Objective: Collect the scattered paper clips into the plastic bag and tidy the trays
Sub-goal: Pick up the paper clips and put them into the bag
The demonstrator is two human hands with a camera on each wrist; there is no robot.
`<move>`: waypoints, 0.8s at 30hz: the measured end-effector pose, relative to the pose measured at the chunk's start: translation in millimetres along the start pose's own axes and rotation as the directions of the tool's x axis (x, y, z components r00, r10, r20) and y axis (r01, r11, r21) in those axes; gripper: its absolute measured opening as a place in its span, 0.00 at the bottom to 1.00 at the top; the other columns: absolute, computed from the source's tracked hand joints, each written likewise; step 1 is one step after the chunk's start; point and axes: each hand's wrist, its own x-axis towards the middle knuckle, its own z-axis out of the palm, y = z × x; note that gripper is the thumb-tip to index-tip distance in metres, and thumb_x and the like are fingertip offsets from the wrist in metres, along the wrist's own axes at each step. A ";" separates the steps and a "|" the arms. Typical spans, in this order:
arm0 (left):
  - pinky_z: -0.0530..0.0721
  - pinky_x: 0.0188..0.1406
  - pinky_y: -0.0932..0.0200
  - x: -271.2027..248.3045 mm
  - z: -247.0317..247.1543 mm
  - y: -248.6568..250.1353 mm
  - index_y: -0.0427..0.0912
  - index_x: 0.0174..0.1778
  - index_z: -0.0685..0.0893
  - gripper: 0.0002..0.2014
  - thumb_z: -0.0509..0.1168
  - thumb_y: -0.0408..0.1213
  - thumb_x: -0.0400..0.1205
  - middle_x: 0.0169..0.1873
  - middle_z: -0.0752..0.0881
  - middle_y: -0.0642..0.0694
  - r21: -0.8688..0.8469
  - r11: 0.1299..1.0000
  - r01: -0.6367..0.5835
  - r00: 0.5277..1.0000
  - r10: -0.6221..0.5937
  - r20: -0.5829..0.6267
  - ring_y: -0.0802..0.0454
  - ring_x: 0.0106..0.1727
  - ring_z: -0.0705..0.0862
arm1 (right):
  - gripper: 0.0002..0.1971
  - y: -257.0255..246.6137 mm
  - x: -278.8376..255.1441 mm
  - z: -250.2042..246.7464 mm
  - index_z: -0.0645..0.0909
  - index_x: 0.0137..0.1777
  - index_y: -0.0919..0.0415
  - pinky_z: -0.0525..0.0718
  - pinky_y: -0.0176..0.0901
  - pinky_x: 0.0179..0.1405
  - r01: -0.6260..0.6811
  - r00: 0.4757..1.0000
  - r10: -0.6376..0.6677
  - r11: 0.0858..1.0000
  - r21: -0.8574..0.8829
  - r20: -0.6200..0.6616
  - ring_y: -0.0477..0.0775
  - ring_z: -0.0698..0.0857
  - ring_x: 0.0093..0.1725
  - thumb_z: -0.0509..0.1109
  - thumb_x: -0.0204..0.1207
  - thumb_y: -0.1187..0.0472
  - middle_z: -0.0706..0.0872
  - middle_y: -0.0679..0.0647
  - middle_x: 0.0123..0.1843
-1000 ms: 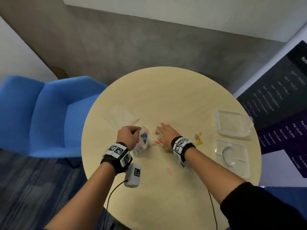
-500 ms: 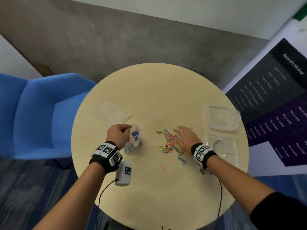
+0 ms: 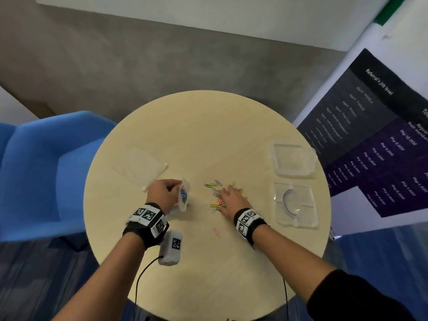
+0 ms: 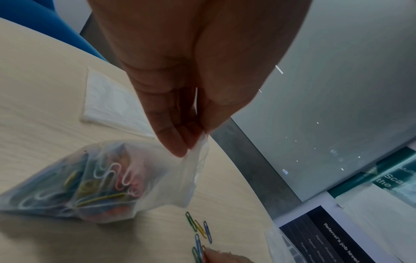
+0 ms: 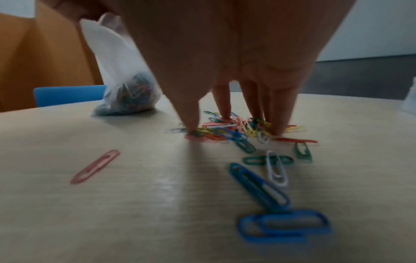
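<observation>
My left hand [image 3: 164, 193] pinches the mouth of a clear plastic bag [image 3: 184, 198] that stands on the round table, partly filled with coloured paper clips. The left wrist view shows the pinch on the bag's [image 4: 90, 179] top edge. To its right a pile of loose clips [image 3: 216, 195] lies on the table. My right hand [image 3: 231, 198] is spread over that pile, and its fingers [image 5: 191, 115] point down with the tips on the clips [image 5: 236, 128]. One pink clip [image 3: 216, 232] lies apart, nearer me. Two clear trays [image 3: 278, 147] [image 3: 308, 218] sit at the right.
A flat clear sheet or bag [image 3: 141, 167] lies on the table's left side. A white tagged device [image 3: 170, 250] with a cable hangs by my left wrist. A blue chair [image 3: 46, 170] stands at the left and a dark banner [image 3: 382, 135] at the right.
My right hand left the spot beside the bag, went right to the scattered clips, and now lies over the pile. My left hand has kept hold of the bag.
</observation>
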 end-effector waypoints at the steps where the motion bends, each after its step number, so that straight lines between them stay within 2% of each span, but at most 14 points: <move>1: 0.79 0.53 0.62 -0.4 0.4 1.4 0.38 0.59 0.89 0.12 0.64 0.34 0.83 0.54 0.90 0.39 0.006 1.000 -0.004 1.000 0.004 0.001 0.48 0.51 0.86 | 0.23 -1.1 -1.2 0.7 0.69 0.77 0.56 0.79 0.57 0.66 0.026 0.999 -0.026 0.999 -0.019 -0.038 0.63 0.70 0.74 0.64 0.82 0.59 0.70 0.61 0.74; 3: 0.81 0.57 0.60 -0.5 0.6 2.4 0.38 0.59 0.89 0.12 0.63 0.34 0.83 0.55 0.90 0.39 0.016 1.000 -0.006 1.000 0.006 0.006 0.45 0.55 0.87 | 0.18 -1.0 -2.3 -0.9 0.76 0.70 0.61 0.82 0.53 0.58 0.078 0.994 -0.082 0.995 -0.054 -0.074 0.61 0.77 0.64 0.60 0.81 0.70 0.77 0.60 0.64; 6: 0.82 0.58 0.58 -0.9 1.5 2.6 0.38 0.58 0.89 0.12 0.64 0.34 0.83 0.55 0.90 0.39 0.027 1.000 -0.012 1.000 0.012 0.019 0.44 0.55 0.87 | 0.16 7.8 -1.5 -10.1 0.82 0.66 0.63 0.81 0.46 0.55 0.125 0.989 -0.129 0.990 -0.057 -0.068 0.62 0.82 0.56 0.58 0.83 0.68 0.81 0.61 0.57; 8: 0.82 0.55 0.59 -2.0 2.6 2.3 0.39 0.58 0.89 0.12 0.64 0.35 0.83 0.54 0.90 0.40 0.030 0.999 -0.019 0.999 0.018 0.028 0.44 0.54 0.88 | 0.15 14.8 0.0 -15.2 0.85 0.64 0.60 0.82 0.44 0.57 0.064 0.996 -0.057 0.994 0.090 -0.070 0.60 0.85 0.56 0.61 0.83 0.65 0.86 0.60 0.57; 9: 0.82 0.55 0.59 -2.5 3.3 2.1 0.39 0.58 0.89 0.12 0.64 0.35 0.83 0.54 0.90 0.40 0.031 0.999 -0.022 0.999 0.021 0.035 0.45 0.53 0.88 | 0.14 19.0 0.3 -16.1 0.87 0.62 0.59 0.83 0.43 0.59 -0.018 0.995 0.043 0.968 0.248 -0.094 0.59 0.87 0.55 0.65 0.81 0.65 0.88 0.59 0.57; 11: 0.85 0.55 0.55 -3.0 5.1 1.5 0.41 0.57 0.89 0.12 0.64 0.36 0.83 0.53 0.91 0.40 0.011 1.000 -0.020 0.998 0.019 0.055 0.44 0.50 0.89 | 0.11 27.9 -3.1 -19.0 0.90 0.56 0.60 0.86 0.41 0.59 -0.161 0.951 0.287 0.777 0.608 -0.115 0.54 0.89 0.51 0.74 0.75 0.66 0.91 0.57 0.54; 12: 0.86 0.56 0.52 -3.1 6.1 1.9 0.41 0.56 0.89 0.12 0.64 0.36 0.83 0.52 0.91 0.40 0.000 1.000 -0.019 0.998 0.019 0.063 0.44 0.48 0.89 | 0.11 30.4 -6.1 -22.4 0.90 0.54 0.60 0.88 0.41 0.55 -0.192 0.927 0.370 0.621 0.760 -0.068 0.52 0.90 0.48 0.77 0.72 0.67 0.91 0.57 0.53; 13: 0.87 0.56 0.50 -3.4 7.0 2.8 0.40 0.56 0.90 0.12 0.64 0.36 0.82 0.51 0.91 0.40 -0.005 1.000 -0.021 0.997 0.022 0.068 0.43 0.48 0.89 | 0.12 30.2 -9.5 -27.9 0.90 0.54 0.61 0.89 0.41 0.51 -0.205 0.920 0.391 0.443 0.873 0.018 0.52 0.91 0.46 0.78 0.70 0.68 0.92 0.58 0.53; 15: 0.87 0.55 0.50 -3.9 10.5 5.2 0.40 0.55 0.90 0.11 0.64 0.36 0.82 0.49 0.91 0.40 -0.012 1.000 -0.025 0.998 0.025 0.066 0.43 0.47 0.89 | 0.14 18.0 -18.3 -46.6 0.87 0.57 0.66 0.90 0.38 0.44 -0.209 0.947 0.267 0.082 0.975 0.180 0.53 0.91 0.44 0.77 0.71 0.71 0.91 0.62 0.52; 16: 0.86 0.54 0.52 -4.3 12.8 6.5 0.40 0.55 0.90 0.11 0.64 0.36 0.82 0.48 0.92 0.39 -0.015 1.000 -0.026 0.998 0.027 0.064 0.43 0.46 0.89 | 0.15 7.8 -21.9 -56.7 0.86 0.59 0.69 0.89 0.36 0.42 -0.210 0.959 0.179 -0.060 0.976 0.218 0.52 0.90 0.43 0.75 0.72 0.73 0.90 0.62 0.51; 18: 0.85 0.47 0.58 -5.3 17.9 9.0 0.40 0.55 0.90 0.11 0.64 0.35 0.82 0.43 0.92 0.40 -0.015 0.999 -0.033 0.997 0.034 0.065 0.46 0.40 0.88 | 0.15 -14.0 -23.5 -70.4 0.84 0.60 0.72 0.88 0.36 0.41 -0.237 0.969 0.022 -0.192 0.952 0.246 0.52 0.90 0.42 0.73 0.73 0.75 0.90 0.61 0.48; 20: 0.85 0.43 0.60 -6.5 21.6 12.0 0.40 0.56 0.90 0.11 0.64 0.34 0.82 0.40 0.91 0.40 -0.029 0.998 -0.047 0.996 0.049 0.072 0.51 0.34 0.87 | 0.14 -35.6 -22.6 -75.6 0.84 0.60 0.73 0.89 0.38 0.43 -0.274 0.961 -0.082 -0.165 0.947 0.264 0.53 0.90 0.43 0.73 0.73 0.75 0.90 0.60 0.47; 22: 0.84 0.39 0.65 -7.7 23.0 14.6 0.40 0.56 0.90 0.11 0.64 0.34 0.82 0.38 0.91 0.41 -0.025 0.997 -0.067 0.993 0.069 0.094 0.55 0.31 0.86 | 0.13 -52.6 -18.9 -73.5 0.84 0.58 0.73 0.89 0.39 0.45 -0.299 0.951 -0.102 -0.052 0.953 0.293 0.53 0.90 0.43 0.73 0.73 0.74 0.90 0.61 0.47; 24: 0.80 0.40 0.67 -9.5 23.3 15.7 0.41 0.56 0.90 0.11 0.64 0.34 0.82 0.42 0.91 0.42 0.015 0.995 -0.098 0.987 0.095 0.129 0.55 0.32 0.86 | 0.14 -64.7 -12.0 -68.3 0.85 0.58 0.74 0.89 0.44 0.50 -0.306 0.950 -0.042 0.089 0.948 0.311 0.56 0.89 0.41 0.74 0.73 0.73 0.89 0.65 0.47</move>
